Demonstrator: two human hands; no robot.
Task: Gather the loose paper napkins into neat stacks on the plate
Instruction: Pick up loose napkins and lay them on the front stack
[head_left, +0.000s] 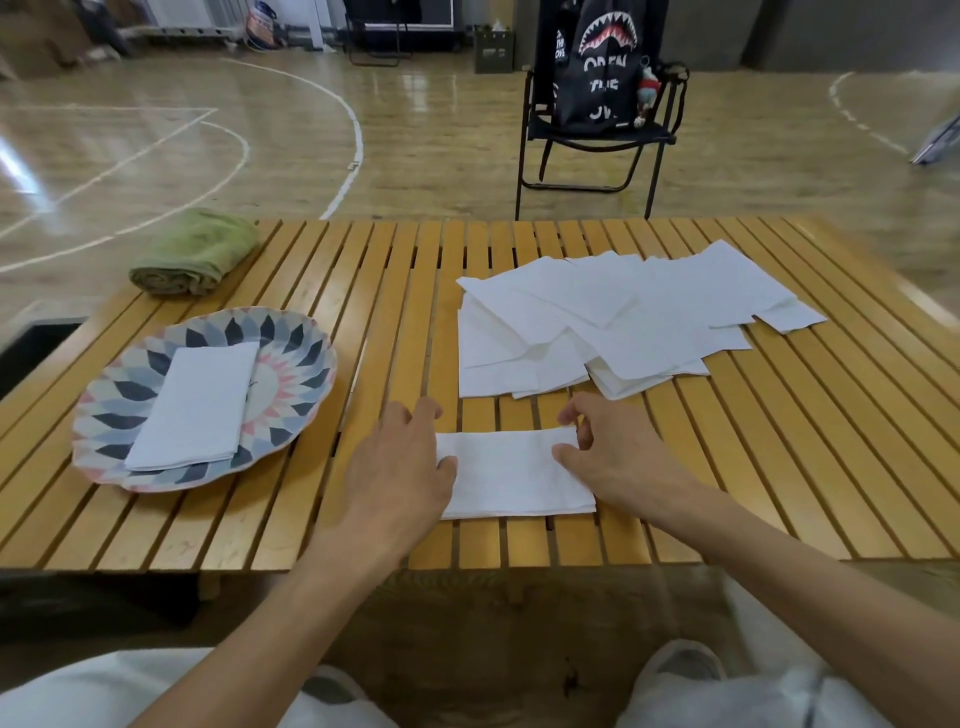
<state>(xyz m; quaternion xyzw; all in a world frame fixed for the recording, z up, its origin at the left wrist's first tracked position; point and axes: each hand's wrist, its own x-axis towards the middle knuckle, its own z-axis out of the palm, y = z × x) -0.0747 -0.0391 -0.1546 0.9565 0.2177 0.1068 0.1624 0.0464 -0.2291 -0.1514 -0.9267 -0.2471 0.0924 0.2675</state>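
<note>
Left hand (402, 457) lies flat on folded napkin (511, 473); right hand (597, 449) pinches its 3 o'clock end. Square edges, then lift toward plate (104, 410) at 9 o'clock.

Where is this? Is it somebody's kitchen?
Probably not a kitchen. It looks like an indoor sports hall: the shiny wooden floor has painted court lines, and a slatted camping table and folding chair stand on it.

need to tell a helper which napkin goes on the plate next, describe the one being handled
On the slatted wooden table, look at the near edge, between the left hand and right hand. There lies the folded napkin, a neat narrow strip, unlike the loose napkin pile behind it.
</note>
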